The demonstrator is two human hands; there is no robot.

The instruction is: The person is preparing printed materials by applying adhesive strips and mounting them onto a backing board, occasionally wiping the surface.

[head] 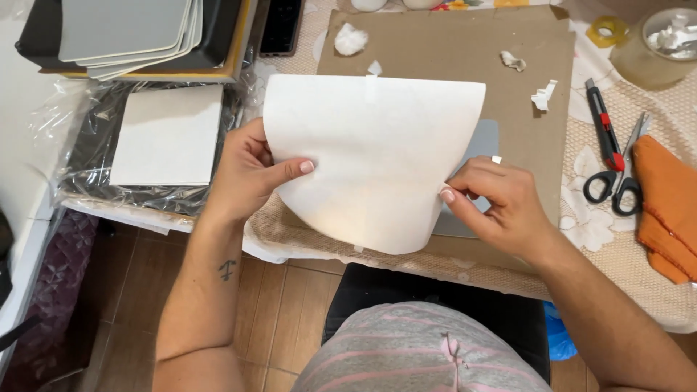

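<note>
Pinched at both side edges, a large white curved sheet of backing paper (377,160) is held between the two hands over the near edge of the table. Left hand (247,174) closes thumb over fingers on the sheet's 9 o'clock edge; right hand (494,203) nips the 3 o'clock edge between fingertips and thumb, so both grips are narrow and holding the sheet.

Behind the sheet a flat grey rounded panel (485,145) peeks out at 3 o'clock, lying on a brown cardboard work board (450,43). By my judgement the sheet is largely lifted clear of the panel, with only its lower part possibly still down; whether any of it is stuck cannot be told. Small torn white paper scraps (543,96) lie on the board at 1 o'clock.

Further out at 3 o'clock sit a red and black utility knife (601,123), black-handled scissors (616,174) and a folded orange cloth (664,210), well apart from the sheet. At 9 o'clock a white square board in clear plastic wrap (168,135) lies near the left hand, and at 11 o'clock a stack of grey rounded panels (131,33). Room is freest toward 12 o'clock over the board.
</note>
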